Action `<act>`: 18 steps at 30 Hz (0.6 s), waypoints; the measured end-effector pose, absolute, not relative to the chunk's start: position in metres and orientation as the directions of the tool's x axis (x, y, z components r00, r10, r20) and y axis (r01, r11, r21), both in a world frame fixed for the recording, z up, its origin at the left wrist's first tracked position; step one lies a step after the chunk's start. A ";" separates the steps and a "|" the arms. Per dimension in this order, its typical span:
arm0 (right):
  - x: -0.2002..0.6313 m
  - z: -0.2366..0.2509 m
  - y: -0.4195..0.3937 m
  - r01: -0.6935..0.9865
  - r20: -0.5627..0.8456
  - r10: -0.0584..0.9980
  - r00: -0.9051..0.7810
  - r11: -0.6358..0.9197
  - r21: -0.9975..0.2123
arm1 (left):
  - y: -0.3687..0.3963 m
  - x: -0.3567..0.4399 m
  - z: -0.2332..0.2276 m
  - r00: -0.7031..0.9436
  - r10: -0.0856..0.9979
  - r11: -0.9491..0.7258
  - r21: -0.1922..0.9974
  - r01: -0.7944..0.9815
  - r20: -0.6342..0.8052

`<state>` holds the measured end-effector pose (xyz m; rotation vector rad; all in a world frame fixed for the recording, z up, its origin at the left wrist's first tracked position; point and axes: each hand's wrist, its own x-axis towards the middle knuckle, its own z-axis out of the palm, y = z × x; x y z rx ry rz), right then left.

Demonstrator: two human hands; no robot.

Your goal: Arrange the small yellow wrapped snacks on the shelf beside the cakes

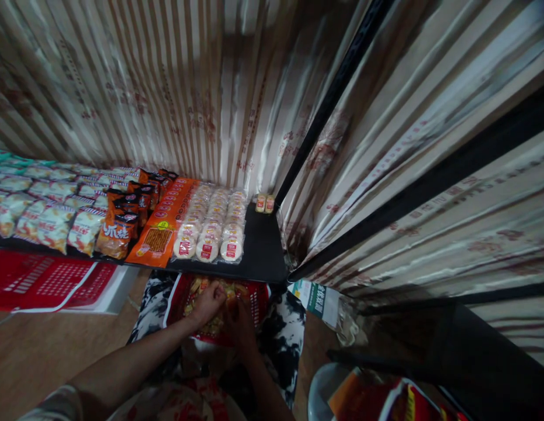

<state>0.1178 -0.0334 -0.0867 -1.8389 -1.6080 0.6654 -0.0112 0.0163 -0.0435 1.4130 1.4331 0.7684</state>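
Nearest the camera, at about six o'clock, two bare forearms reached forward over a lap covered in black-and-white patterned cloth (284, 327). The left hand (208, 304) was curled, fingers bent down into a red basket (259, 301) resting on the lap, touching the yellowish snack packets (214, 324) heaped inside it. The right hand (239, 321) lay just beside the left, also down among the packets; it sat in shadow, so I could not tell whether its fingers were closed on a packet or simply resting there.

At twelve o'clock from the basket ran a black shelf (263, 248) carrying rows of round rice crackers (208, 234) in clear wrap (three columns side by side), with a long orange pack (160, 234) touching them at nine o'clock, then dark orange snack bags (118, 231) and pale packets (48, 222) farther left. Two small jars (264, 203) stood at the shelf's back corner. A flattened red basket (48, 280) lay on the floor at ten o'clock.
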 end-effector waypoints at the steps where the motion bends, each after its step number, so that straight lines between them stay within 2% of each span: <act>1: 0.120 -0.087 -0.034 0.684 0.016 0.989 0.150 -0.092 -0.724 | 0.016 -0.010 -0.041 0.133 0.973 0.129 0.925 0.358 -0.187; 6: 0.126 -0.088 -0.034 0.664 0.079 0.976 0.201 -0.077 -0.744 | 0.015 -0.002 -0.028 0.177 0.955 0.177 0.938 0.299 -0.237; 10: 0.125 -0.081 -0.035 0.655 0.168 0.960 0.225 -0.021 -0.756 | 0.016 0.003 -0.021 0.190 0.961 0.137 0.945 0.296 -0.199; 18: 0.131 -0.057 -0.034 0.669 0.189 0.953 0.238 -0.020 -0.743 | 0.012 0.014 -0.001 0.193 0.957 0.134 0.923 0.361 -0.214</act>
